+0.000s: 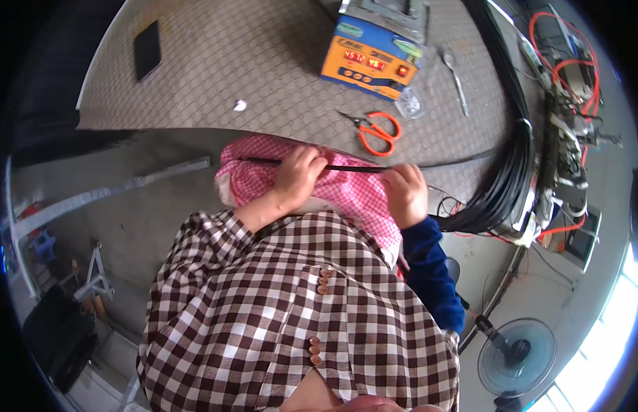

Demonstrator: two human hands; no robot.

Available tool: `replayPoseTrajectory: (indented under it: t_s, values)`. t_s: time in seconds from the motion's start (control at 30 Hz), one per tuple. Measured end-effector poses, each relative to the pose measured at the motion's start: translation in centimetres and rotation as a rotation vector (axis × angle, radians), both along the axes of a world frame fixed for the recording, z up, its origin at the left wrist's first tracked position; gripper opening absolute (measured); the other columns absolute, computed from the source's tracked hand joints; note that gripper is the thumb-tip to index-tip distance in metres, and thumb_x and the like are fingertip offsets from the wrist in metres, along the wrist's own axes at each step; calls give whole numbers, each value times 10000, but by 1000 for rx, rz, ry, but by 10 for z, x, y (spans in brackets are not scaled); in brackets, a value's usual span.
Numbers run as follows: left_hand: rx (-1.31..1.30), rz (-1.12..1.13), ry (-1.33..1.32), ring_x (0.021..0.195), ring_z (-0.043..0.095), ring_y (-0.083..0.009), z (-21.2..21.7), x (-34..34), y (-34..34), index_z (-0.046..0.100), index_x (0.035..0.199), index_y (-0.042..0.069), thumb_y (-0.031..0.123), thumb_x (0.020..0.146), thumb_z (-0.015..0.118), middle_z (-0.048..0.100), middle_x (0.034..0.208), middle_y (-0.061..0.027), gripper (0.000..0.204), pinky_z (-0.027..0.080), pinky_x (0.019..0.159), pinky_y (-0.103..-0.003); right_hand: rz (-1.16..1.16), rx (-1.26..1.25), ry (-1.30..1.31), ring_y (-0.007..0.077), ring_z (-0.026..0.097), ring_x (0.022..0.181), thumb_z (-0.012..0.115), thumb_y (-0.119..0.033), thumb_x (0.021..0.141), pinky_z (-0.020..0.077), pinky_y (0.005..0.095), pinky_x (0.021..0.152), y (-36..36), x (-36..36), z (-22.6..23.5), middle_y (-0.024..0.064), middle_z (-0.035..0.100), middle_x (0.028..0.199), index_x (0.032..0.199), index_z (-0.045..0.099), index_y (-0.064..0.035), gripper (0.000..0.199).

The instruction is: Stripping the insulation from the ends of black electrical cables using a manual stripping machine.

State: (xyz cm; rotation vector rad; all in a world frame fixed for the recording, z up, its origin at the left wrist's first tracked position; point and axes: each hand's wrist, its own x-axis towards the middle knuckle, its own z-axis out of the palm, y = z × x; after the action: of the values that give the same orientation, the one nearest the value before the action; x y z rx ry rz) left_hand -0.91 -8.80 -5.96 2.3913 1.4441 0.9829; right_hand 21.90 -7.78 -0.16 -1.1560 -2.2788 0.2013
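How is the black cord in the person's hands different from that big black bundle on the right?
The black cord looks like one thin line, while the black bundle is thick, with many strands together.
The cord is nearly straight, but the bundle bends.
The left hand and right hand hold the cord; neither grips the bundle.
Both are black and long.

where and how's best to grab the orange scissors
Likely by the orange loops of the scissors, with the right hand from the near edge of the table: the loops lie nearest that hand, while the blades point away.
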Motion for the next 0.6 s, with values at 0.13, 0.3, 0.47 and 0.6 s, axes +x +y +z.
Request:
replayPoseTrajectory:
  t_s: [0.13,0.3,0.47,0.6]
  values:
    - [26,-44,45,800,526,-212,33,-8,-9,638,806,55,96,702,546,551,780,-48,145,414,707,-348,46,46,-25,268,501,747,613,-110,615,409,359,670,7,-31,19,79,506,744,762,563,-57,165]
    - [-121,-126,-142,699,553,-267,91,-6,-22,612,857,14,33,676,640,574,761,-96,184,439,628,-363,207,-161,-37,251,536,704,637,-106,666,433,350,658,-11,-40,32,76,543,740,868,572,-28,226]
    - [-402,-294,35,679,593,-247,117,-61,-28,602,780,1,76,686,654,599,733,-121,131,471,605,-333,116,-465,-231,267,561,622,599,-142,728,454,367,552,-36,-3,64,90,528,673,797,556,-41,130]
    - [-459,-234,-15,658,598,-248,115,-61,-31,610,795,-4,61,699,643,608,736,-134,121,469,580,-317,160,-635,-214,298,588,690,596,-131,714,472,401,615,-44,4,55,131,581,699,747,559,-39,105]
